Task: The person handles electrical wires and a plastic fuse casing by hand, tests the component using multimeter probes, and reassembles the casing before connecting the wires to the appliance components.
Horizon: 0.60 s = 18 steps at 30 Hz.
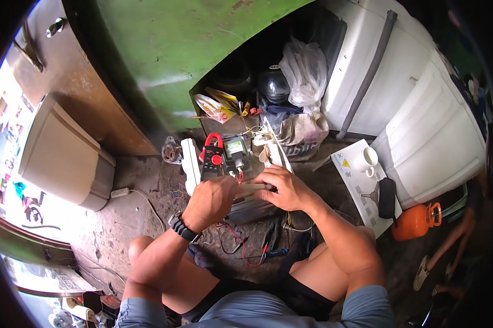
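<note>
My left hand point(212, 201), with a black watch on the wrist, is closed at the left end of a pale cream bar-like piece point(251, 187). My right hand point(286, 188) has its fingers closed round the other end; its fingertips hide part of it. Just beyond lies an opened appliance unit point(252, 210) with wires inside. On top of it are a red and black clamp meter point(211, 156) and a grey motor-like part point(236, 153) with a green-and-white label. A white panel point(190, 164) stands along the unit's left side.
Pliers point(270, 236) and red and black test leads point(241, 243) lie on the floor between my feet. At right are a white board point(356, 188) with a white mug point(365, 158), and an orange gas cylinder point(413, 223). Another person's foot point(420, 273) shows at far right.
</note>
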Tool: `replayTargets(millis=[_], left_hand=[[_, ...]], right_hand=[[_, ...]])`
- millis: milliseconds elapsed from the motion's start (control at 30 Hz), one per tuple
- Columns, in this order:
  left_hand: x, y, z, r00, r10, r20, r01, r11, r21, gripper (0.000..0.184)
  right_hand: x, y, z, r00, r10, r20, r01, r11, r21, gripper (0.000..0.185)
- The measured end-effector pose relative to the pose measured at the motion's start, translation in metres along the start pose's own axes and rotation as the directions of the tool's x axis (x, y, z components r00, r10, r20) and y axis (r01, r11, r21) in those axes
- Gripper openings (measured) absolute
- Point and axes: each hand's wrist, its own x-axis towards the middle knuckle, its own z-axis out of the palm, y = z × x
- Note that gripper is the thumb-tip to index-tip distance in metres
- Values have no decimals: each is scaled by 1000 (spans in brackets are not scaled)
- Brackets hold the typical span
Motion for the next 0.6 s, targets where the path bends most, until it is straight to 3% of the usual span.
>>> replayTargets(millis=[67,200,300,400,600], left_hand=[[0,2,4,999,17,-47,-18,999,-28,17],[0,4,5,997,28,-66,-30,999,-23,18],[-3,2,2,999,39,-8,-39,999,-2,20],[-1,2,6,994,71,-88,-73,997,-17,21],[2,2,12,999,29,-20,-29,999,-27,23]], right_hand=[[-1,7,7,1000,7,-24,-9,994,-106,22],[1,6,5,999,-21,-29,17,990,-137,23],[-2,7,8,1000,-15,-8,13,987,-160,24],[-1,0,3,999,37,-7,-37,998,-52,25],[-1,-4,9,997,38,-62,-36,999,23,25]])
